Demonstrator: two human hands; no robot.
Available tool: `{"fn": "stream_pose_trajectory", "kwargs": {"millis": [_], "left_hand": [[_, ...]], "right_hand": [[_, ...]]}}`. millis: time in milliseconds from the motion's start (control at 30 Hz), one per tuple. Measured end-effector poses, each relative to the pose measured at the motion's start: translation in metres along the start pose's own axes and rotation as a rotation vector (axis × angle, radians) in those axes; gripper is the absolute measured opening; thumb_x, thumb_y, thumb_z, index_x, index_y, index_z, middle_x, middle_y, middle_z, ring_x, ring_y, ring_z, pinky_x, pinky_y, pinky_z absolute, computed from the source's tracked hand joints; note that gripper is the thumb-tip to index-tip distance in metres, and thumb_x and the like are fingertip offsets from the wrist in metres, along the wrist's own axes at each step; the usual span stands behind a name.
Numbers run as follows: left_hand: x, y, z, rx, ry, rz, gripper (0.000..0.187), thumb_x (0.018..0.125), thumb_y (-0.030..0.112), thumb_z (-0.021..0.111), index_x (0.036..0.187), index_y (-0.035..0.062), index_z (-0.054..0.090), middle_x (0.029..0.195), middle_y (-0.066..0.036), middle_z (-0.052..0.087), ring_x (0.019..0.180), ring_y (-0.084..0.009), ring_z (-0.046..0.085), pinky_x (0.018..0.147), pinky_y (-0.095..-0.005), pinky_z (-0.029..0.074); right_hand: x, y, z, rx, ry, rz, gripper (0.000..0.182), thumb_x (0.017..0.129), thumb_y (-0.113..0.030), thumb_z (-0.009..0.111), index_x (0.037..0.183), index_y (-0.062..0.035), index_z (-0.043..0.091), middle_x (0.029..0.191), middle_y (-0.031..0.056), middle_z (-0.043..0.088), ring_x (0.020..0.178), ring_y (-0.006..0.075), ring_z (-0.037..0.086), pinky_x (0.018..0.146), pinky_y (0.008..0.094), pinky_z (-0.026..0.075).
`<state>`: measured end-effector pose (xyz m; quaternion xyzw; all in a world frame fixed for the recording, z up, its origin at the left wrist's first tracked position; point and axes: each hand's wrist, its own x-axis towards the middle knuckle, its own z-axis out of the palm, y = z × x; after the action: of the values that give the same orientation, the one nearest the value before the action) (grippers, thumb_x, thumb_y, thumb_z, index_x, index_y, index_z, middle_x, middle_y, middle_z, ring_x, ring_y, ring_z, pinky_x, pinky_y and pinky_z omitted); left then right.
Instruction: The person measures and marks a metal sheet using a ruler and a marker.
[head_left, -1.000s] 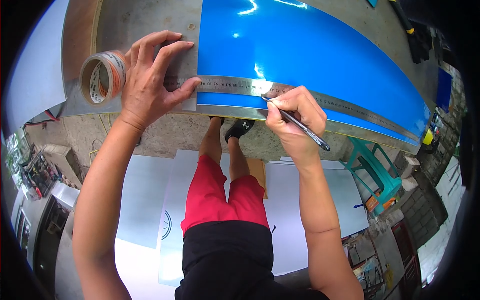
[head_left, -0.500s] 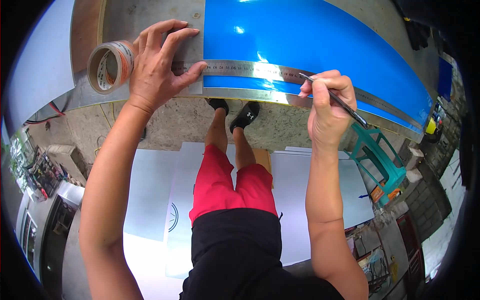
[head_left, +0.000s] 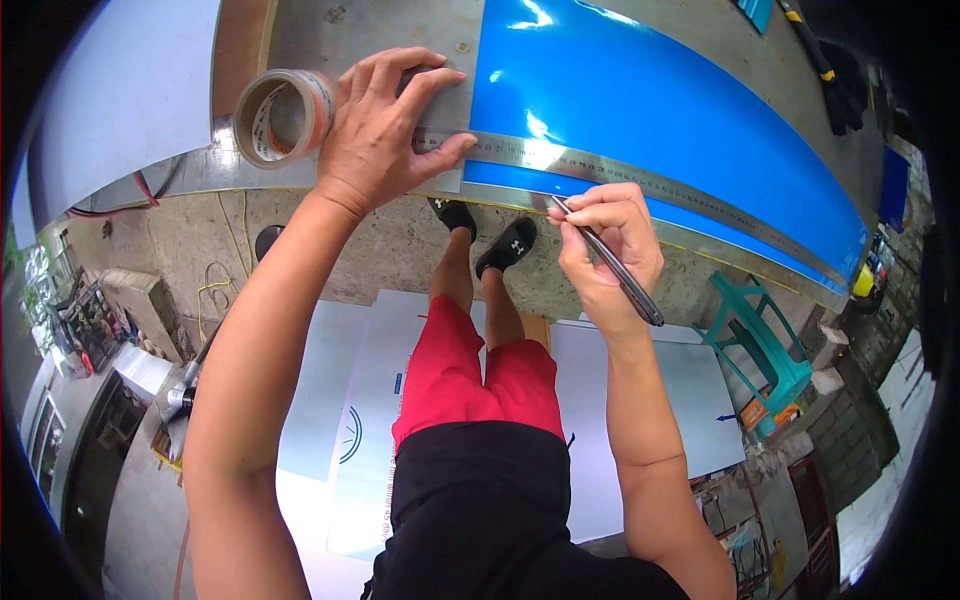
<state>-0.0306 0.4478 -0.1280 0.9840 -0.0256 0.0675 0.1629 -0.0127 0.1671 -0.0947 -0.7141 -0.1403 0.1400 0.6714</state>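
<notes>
A long metal ruler (head_left: 620, 168) lies across a glossy blue sheet (head_left: 600, 90) near the sheet's lower edge. My left hand (head_left: 385, 130) rests at the ruler's left end, thumb on the ruler and fingers apart and bent over the grey surface. Around its wrist side, touching the back of the hand, a roll of tape (head_left: 283, 118) stands at the left. My right hand (head_left: 610, 245) grips a dark pen (head_left: 628, 278), whose tip points up-left, just below the sheet's front edge.
A pale sheet (head_left: 130, 90) lies at the left of the metal table (head_left: 330, 40). Below stand a green stool (head_left: 765, 345) and white panels (head_left: 345, 400) on the floor. Black gloves or cloth (head_left: 845, 90) lie at the upper right.
My right hand with the pen has moved left and down, off the ruler. The view has shifted, so the table, tape and left hand appear farther right.
</notes>
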Motion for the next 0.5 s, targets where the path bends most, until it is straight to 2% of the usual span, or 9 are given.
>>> {"fn": "stream_pose_trajectory", "kwargs": {"millis": [67, 167, 333, 400, 500], "left_hand": [[0.0, 0.0, -0.001, -0.023, 0.007, 0.004, 0.062, 0.082, 0.051, 0.085, 0.135, 0.0268, 0.064, 0.141, -0.001, 0.055, 0.136, -0.0275, 0.05, 0.115, -0.0464, 0.041], [0.0, 0.001, 0.0, -0.016, 0.005, -0.005, 0.059, 0.084, 0.052, 0.084, 0.133, 0.027, 0.065, 0.141, -0.001, 0.055, 0.136, -0.0266, 0.05, 0.115, -0.0454, 0.041], [-0.001, 0.0, 0.0, -0.011, 0.005, -0.012, 0.058, 0.084, 0.052, 0.083, 0.134, 0.0277, 0.065, 0.142, 0.0, 0.055, 0.136, -0.0261, 0.05, 0.115, -0.0446, 0.041], [-0.001, 0.0, 0.0, -0.023, -0.035, -0.01, 0.07, 0.081, 0.051, 0.087, 0.142, 0.0288, 0.061, 0.144, -0.002, 0.052, 0.138, -0.0302, 0.046, 0.118, -0.048, 0.042], [-0.001, 0.0, 0.0, -0.02, -0.037, -0.012, 0.069, 0.081, 0.051, 0.087, 0.141, 0.0291, 0.061, 0.145, -0.002, 0.052, 0.138, -0.0303, 0.046, 0.118, -0.0478, 0.042]], "right_hand": [[0.007, 0.001, 0.004, 0.006, -0.004, -0.004, 0.021, 0.086, 0.018, 0.072, 0.099, 0.0023, 0.067, 0.112, 0.0124, 0.062, 0.092, 0.0171, 0.073, 0.085, 0.0295, 0.064], [0.016, 0.003, -0.001, -0.181, 0.064, -0.035, 0.021, 0.085, 0.014, 0.078, 0.096, 0.0006, 0.067, 0.096, 0.0084, 0.067, 0.086, 0.0135, 0.072, 0.075, 0.0269, 0.062], [0.021, 0.009, -0.013, -0.169, 0.135, -0.008, 0.021, 0.086, 0.013, 0.079, 0.094, -0.0007, 0.066, 0.096, 0.0076, 0.067, 0.084, 0.0115, 0.07, 0.073, 0.0245, 0.059], [0.022, 0.01, -0.014, -0.056, 0.153, 0.087, 0.019, 0.087, 0.013, 0.078, 0.095, -0.0005, 0.067, 0.096, 0.007, 0.067, 0.084, 0.0115, 0.07, 0.073, 0.0244, 0.059], [0.022, 0.008, -0.002, -0.123, 0.061, 0.044, 0.017, 0.087, 0.012, 0.079, 0.094, 0.0006, 0.069, 0.095, 0.0079, 0.068, 0.083, 0.0117, 0.069, 0.073, 0.025, 0.059]]}}
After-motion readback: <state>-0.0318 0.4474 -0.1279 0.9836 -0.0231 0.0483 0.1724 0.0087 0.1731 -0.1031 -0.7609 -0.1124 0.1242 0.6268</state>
